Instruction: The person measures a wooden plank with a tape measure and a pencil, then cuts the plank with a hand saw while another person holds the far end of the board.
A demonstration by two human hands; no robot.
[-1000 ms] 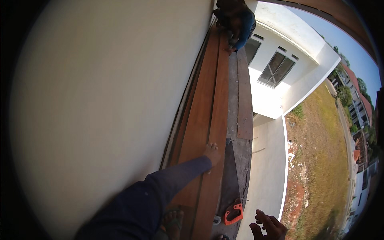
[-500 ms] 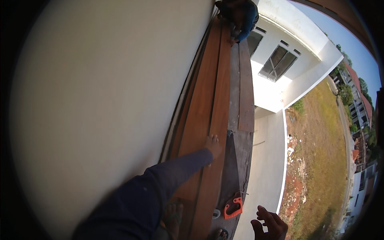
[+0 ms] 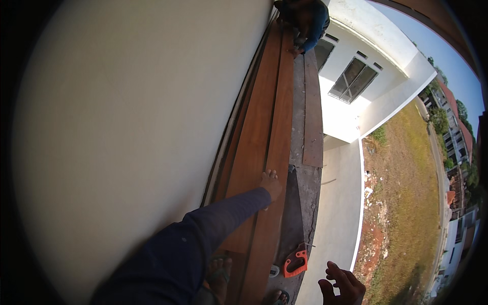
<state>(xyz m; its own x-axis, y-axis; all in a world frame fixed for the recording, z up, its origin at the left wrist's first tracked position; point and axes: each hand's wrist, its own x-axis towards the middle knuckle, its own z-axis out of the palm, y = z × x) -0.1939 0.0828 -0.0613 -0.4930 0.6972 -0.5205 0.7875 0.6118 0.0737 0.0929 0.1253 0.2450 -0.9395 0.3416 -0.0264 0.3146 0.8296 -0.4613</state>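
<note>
Two long reddish-brown wooden planks run side by side away from me along the wall: a left plank (image 3: 250, 152) and a narrower right plank (image 3: 277, 147). A thin dark gap parts them. My left hand (image 3: 272, 186) lies on the right plank beside that gap, its fingers stretched forward on the wood. At the lower right, my right hand (image 3: 343, 285) hovers apart from the planks, fingers spread and half bent with nothing between them. A handsaw with an orange handle (image 3: 296, 263) and a dark blade lies to the right of the planks. Next to its handle sits a small round whitish object (image 3: 274, 271).
At the far end crouches another person (image 3: 309, 23), one hand at the right plank's edge. A cream wall (image 3: 127, 127) rises on the left. Old boards (image 3: 312, 112) line the narrow ledge's right side; beyond it are a lower wall and grassy ground (image 3: 412, 193) far below.
</note>
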